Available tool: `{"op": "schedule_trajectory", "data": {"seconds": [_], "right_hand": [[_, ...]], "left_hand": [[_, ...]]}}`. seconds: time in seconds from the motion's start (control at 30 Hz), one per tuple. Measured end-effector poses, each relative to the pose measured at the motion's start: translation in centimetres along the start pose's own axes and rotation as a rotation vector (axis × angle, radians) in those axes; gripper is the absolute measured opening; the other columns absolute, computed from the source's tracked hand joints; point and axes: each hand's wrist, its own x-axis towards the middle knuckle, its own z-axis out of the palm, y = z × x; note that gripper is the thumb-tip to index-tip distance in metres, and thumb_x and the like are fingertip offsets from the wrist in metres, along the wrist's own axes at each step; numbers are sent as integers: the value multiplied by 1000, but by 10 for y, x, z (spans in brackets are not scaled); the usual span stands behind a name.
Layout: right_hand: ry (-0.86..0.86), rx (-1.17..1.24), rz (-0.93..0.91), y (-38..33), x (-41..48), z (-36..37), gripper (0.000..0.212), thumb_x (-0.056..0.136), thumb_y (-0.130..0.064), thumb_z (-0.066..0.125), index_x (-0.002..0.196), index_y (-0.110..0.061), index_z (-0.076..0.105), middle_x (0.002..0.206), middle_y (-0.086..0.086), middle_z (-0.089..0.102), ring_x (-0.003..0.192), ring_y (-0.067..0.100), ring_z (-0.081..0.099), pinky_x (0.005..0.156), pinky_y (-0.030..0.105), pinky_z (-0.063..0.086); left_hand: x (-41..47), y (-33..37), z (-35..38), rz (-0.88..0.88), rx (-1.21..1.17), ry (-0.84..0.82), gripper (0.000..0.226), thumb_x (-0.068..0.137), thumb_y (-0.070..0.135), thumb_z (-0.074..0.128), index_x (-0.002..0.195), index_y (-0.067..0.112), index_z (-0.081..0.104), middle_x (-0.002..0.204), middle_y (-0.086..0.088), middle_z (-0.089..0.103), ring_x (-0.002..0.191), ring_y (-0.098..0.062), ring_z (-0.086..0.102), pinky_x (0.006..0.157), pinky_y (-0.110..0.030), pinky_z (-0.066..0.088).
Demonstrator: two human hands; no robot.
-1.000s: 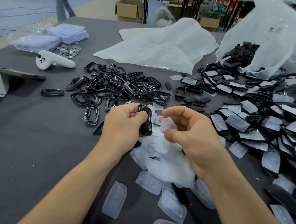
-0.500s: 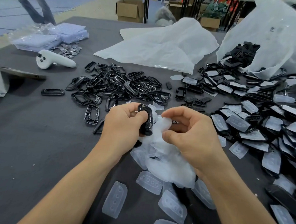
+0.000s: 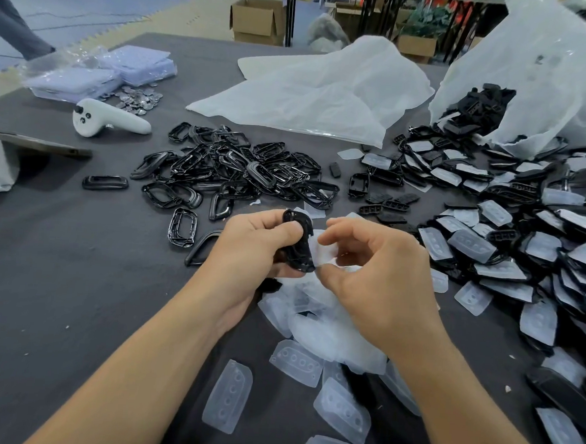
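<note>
My left hand [image 3: 252,250] grips a black plastic frame [image 3: 299,242] upright above the dark table [image 3: 59,259]. Right beside it, my right hand [image 3: 377,271] pinches a translucent silicone button pad [image 3: 320,252] between thumb and forefinger, its edge touching the frame. Beneath both hands lies a heap of loose translucent pads [image 3: 329,330]. Behind my hands several empty black frames [image 3: 239,174] are piled up.
At the right spreads a large pile of black shells with pads [image 3: 523,242], spilling from a white plastic bag [image 3: 550,83]. A flat white bag [image 3: 313,96] lies at the back. At the far left are a white controller [image 3: 109,119], metal pieces [image 3: 138,97] and purple packets [image 3: 98,72].
My right hand has brought the pinched pad left, up against the frame in my left hand. A person in the background has walked off to the left.
</note>
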Motion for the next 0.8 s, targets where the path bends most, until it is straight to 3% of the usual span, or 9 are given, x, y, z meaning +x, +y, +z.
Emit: {"op": "schedule_trajectory", "data": {"seconds": [0.13, 0.27, 0.43, 0.5, 0.63, 0.8], "right_hand": [[-13, -56, -53, -2, 0, -2, 22, 81, -19, 82, 93, -37, 76, 84, -17, 71, 89, 4, 67, 78, 17, 52], [-116, 48, 0, -3, 3, -4, 17, 87, -15, 75, 95, -29, 77, 87, -14, 75, 86, 6, 71, 82, 27, 58], [-142, 129, 0, -2, 3, -1, 10, 95, -27, 70, 99, -34, 75, 77, -14, 74, 73, 5, 70, 63, 12, 49], [-104, 163, -3, -1, 4, 1, 13, 99, -26, 65, 98, -35, 75, 74, -12, 73, 68, 7, 69, 60, 15, 49], [-50, 316, 84, 1, 8, -1, 28, 97, -6, 62, 88, -29, 75, 69, 1, 73, 55, 15, 64, 56, 25, 50], [-21, 388, 112, -1, 10, -6, 19, 94, -17, 72, 76, -22, 76, 59, 3, 68, 49, 14, 50, 46, 21, 40]], "left_hand": [[-1, 2, -1, 12, 4, -38, 38, 101, 7, 60, 74, 25, 81, 76, -3, 76, 65, -14, 72, 56, -21, 55], [-3, 3, 0, 47, 52, -76, 40, 101, 8, 57, 74, 26, 80, 80, -4, 79, 67, -13, 71, 58, -21, 56], [-3, 1, 1, 68, 72, -61, 34, 100, 8, 58, 81, 22, 81, 87, -5, 80, 69, -15, 69, 58, -21, 54], [-3, 2, 0, 58, 46, -66, 35, 101, 7, 58, 81, 23, 82, 83, -4, 79, 68, -14, 72, 58, -21, 54], [-2, 4, 0, 40, -54, -57, 35, 100, 7, 58, 78, 20, 82, 77, -9, 76, 68, -15, 71, 58, -23, 57], [1, 7, -5, 22, -165, 26, 35, 101, 6, 54, 78, 14, 80, 73, -7, 75, 63, -13, 70, 55, -22, 57]]}}
